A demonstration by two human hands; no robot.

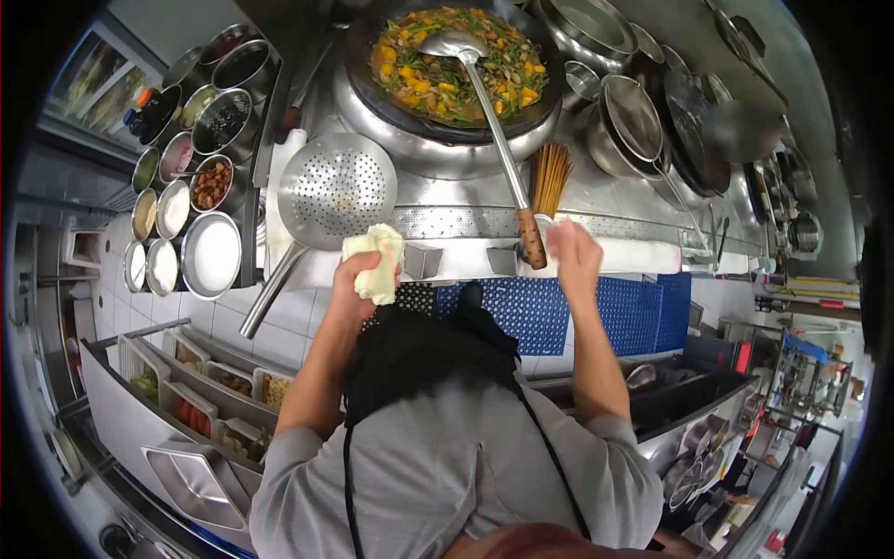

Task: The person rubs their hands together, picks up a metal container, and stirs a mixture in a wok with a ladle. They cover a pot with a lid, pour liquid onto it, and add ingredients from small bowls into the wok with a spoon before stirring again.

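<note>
A folded pale yellow cloth (374, 265) is gripped in my left hand (352, 281), in front of the perforated strainer (337, 191) with its long metal handle. Motion blurs my right hand (575, 253), so its fingers do not show clearly. It is just right of the ladle's (494, 119) wooden handle end, apart from it. The ladle's bowl rests in the wok (358, 93), on a mix of orange chunks, green pieces and brown bits. Between the ladle handle and the right-hand pots stands a bamboo brush (551, 179).
On the left are several metal pots of seasonings, including a bowl of white powder (211, 254). Stacked pans and a strainer (633, 116) stand at the right. Behind me, a counter holds ingredient bins (191, 407) and a steel tray (194, 480). Blue mats (610, 312) cover part of the floor.
</note>
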